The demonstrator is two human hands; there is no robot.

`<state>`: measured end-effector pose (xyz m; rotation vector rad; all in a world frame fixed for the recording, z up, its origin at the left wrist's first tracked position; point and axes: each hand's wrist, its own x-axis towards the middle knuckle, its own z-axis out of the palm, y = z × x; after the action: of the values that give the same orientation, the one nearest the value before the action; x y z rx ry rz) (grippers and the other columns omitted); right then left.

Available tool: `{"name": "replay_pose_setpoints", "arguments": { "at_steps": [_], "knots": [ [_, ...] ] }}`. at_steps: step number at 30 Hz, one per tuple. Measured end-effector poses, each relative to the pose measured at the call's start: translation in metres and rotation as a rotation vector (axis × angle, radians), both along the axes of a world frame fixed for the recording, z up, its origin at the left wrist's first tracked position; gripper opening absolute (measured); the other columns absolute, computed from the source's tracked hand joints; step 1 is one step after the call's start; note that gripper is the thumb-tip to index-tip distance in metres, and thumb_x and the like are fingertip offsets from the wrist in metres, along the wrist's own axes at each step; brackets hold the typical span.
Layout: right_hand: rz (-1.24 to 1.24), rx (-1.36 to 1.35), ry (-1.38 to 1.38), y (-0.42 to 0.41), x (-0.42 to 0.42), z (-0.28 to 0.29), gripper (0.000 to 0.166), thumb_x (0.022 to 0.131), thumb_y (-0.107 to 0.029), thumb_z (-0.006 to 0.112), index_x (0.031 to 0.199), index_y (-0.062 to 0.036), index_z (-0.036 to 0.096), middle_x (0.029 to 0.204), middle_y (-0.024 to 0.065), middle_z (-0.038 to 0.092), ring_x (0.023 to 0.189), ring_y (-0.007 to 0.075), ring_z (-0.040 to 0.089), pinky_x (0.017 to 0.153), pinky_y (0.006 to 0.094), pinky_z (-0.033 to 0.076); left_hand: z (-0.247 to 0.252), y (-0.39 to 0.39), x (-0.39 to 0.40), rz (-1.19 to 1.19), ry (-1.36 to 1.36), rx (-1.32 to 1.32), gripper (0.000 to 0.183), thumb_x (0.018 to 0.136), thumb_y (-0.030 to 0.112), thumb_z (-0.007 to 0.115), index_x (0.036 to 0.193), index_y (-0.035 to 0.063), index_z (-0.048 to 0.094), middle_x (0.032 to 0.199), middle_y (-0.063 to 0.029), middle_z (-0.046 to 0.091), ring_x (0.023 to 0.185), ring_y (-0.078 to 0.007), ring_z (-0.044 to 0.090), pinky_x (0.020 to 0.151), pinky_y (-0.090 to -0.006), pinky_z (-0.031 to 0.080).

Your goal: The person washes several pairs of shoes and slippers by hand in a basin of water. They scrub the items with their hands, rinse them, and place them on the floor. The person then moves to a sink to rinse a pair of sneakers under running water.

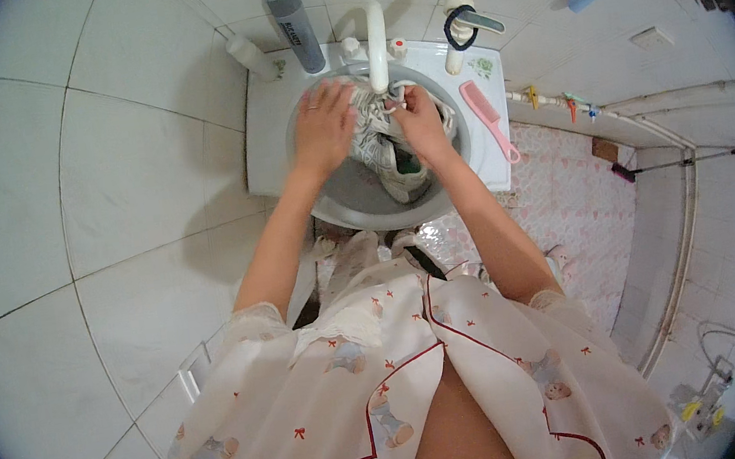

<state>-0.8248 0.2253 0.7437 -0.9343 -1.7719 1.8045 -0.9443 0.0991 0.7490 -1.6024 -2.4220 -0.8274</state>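
Note:
A white and grey lace-up sneaker lies in a round grey basin set in the washbasin, its heel towards me. More white shoe material shows to its right, partly behind my right hand; I cannot tell whether it is a second shoe. My left hand rests on the left side of the shoe, fingers extended and gripping nothing. With thumb and fingertips, my right hand pinches a white shoelace near the spout. The white faucet arches over the basin.
On the white washbasin ledge stand a tall grey bottle and a white bottle. A pink comb lies at the right edge. Behind it rises a white pipe with a dark hair tie. Tiled wall is close on the left.

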Motion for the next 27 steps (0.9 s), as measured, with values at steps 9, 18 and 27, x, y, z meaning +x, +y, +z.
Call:
{"name": "replay_pose_setpoints", "arguments": {
  "at_steps": [9, 18, 27],
  "knots": [
    [-0.118, 0.133, -0.162, 0.009, 0.029, -0.009, 0.022, 0.08, 0.0, 0.054, 0.101, 0.0024, 0.046, 0.093, 0.0089, 0.054, 0.083, 0.0143, 0.05, 0.075, 0.0258, 0.041, -0.05, 0.073, 0.01, 0.052, -0.639, -0.113, 0.03, 0.081, 0.03, 0.057, 0.074, 0.0016, 0.063, 0.079, -0.0173, 0.061, 0.079, -0.0356, 0.058, 0.072, -0.0428, 0.046],
    [-0.339, -0.164, -0.015, 0.01, 0.029, 0.006, 0.018, 0.08, 0.001, 0.052, 0.096, 0.001, 0.046, 0.09, 0.0075, 0.052, 0.08, 0.0131, 0.048, 0.071, 0.0248, 0.04, -0.061, 0.073, 0.027, -0.2, -0.251, 0.303, 0.02, 0.083, 0.025, 0.053, 0.088, 0.0085, 0.064, 0.091, -0.0103, 0.063, 0.092, -0.0317, 0.056, 0.081, -0.0446, 0.042],
    [-0.074, 0.045, -0.022, -0.002, 0.025, 0.009, 0.013, 0.081, 0.001, 0.051, 0.093, -0.0013, 0.046, 0.082, 0.003, 0.05, 0.073, 0.0102, 0.045, 0.067, 0.0233, 0.038, -0.07, 0.07, -0.017, 0.113, -0.66, -0.391, 0.043, 0.082, 0.049, 0.046, 0.103, 0.0157, 0.064, 0.096, -0.0067, 0.066, 0.091, -0.0326, 0.06, 0.08, -0.0412, 0.047]
  ]
}}
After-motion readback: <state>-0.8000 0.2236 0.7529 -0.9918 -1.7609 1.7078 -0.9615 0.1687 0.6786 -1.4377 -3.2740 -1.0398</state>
